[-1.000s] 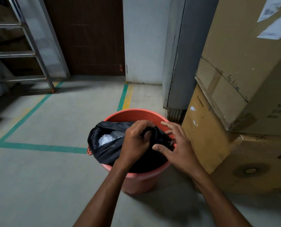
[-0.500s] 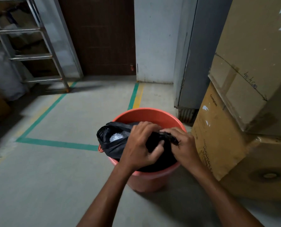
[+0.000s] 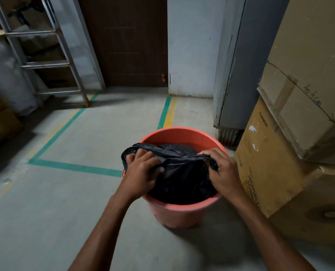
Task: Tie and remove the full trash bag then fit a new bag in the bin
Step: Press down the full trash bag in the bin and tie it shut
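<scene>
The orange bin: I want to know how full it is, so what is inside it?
Inside the orange bin sits a black trash bag, its top pulled closed between the left hand and right hand. The bag's contents and the bin's bottom are hidden.

Lower carton (image 3: 264,153): "Crompton" — lower down, "HIGHSPEE…", partly cut off by my arm.
Upper carton (image 3: 307,61): handwritten "40.4 cm" along arrow.

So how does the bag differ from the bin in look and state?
The bag is black, soft and crumpled; the bin is orange, stiff and round. The bag is gripped by the left hand and right hand; the bin stands untouched on the floor. Both look plastic.
</scene>
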The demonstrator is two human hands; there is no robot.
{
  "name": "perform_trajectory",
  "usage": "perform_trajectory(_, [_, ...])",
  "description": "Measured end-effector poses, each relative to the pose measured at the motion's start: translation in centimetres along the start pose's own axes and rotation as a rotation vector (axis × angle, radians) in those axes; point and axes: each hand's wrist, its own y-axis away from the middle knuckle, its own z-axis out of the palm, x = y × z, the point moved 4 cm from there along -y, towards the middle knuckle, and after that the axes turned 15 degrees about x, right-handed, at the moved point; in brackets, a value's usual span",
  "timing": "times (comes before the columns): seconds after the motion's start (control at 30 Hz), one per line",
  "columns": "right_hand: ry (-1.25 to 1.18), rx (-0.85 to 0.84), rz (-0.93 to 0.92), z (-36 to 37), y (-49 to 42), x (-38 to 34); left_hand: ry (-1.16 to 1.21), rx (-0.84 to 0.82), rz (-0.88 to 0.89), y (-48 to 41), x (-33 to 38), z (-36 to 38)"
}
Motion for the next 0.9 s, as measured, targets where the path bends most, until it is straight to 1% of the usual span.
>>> perform_trajectory(0.07, [0.014,-0.012,0.002,-0.2,-0.2,0.2,-0.004,0.053,0.002,-0.2,-0.5,-0.9])
perform_trajectory(0.17, [0.013,-0.026,-0.011,-0.6,-0.3,0.4,-0.044,0.196,0.015,-1.0,-1.6,-3.0])
perform_trajectory(0.23, [-0.013,-0.024,-0.011,-0.6,-0.4,0.4,-0.069,0.292,0.078,-1.6,-1.2,-4.0])
perform_trajectory(0.3, [-0.045,-0.005,0.010,-0.4,-0.3,0.3,-0.022,0.332,0.153,-2.0,0.6,-3.5])
perform_trajectory(0.43, [-0.122,-0.019,0.046,0.2,-0.3,-0.5,0.118,0.272,0.203,-2.1,5.4,-0.5])
perform_trajectory(0.53, [-0.192,-0.063,0.087,1.1,0.0,-1.3,0.153,0.262,0.208,-2.3,7.1,0.8])
perform_trajectory(0.63, [-0.297,-0.135,0.211,2.2,0.9,-1.3,0.140,0.251,0.239,-2.7,8.1,1.0])
perform_trajectory(0.7, [-0.349,-0.205,0.293,2.3,1.5,-0.8,0.181,0.222,0.224,-2.9,8.3,1.0])
perform_trajectory(0.73, [-0.354,-0.247,0.313,2.3,1.7,-0.6,0.216,0.208,0.205,-2.9,8.2,0.9])
perform_trajectory(0.8, [-0.290,-0.340,0.335,2.6,2.2,-0.7,0.286,0.193,0.174,-3.1,8.0,0.8])
perform_trajectory(0.83, [-0.256,-0.353,0.337,2.7,2.4,-0.8,0.332,0.187,0.152,-3.1,8.0,0.8])
perform_trajectory(0.9, [-0.231,-0.265,0.338,2.7,2.3,-1.2,0.435,0.184,0.076,-3.3,7.8,0.6])
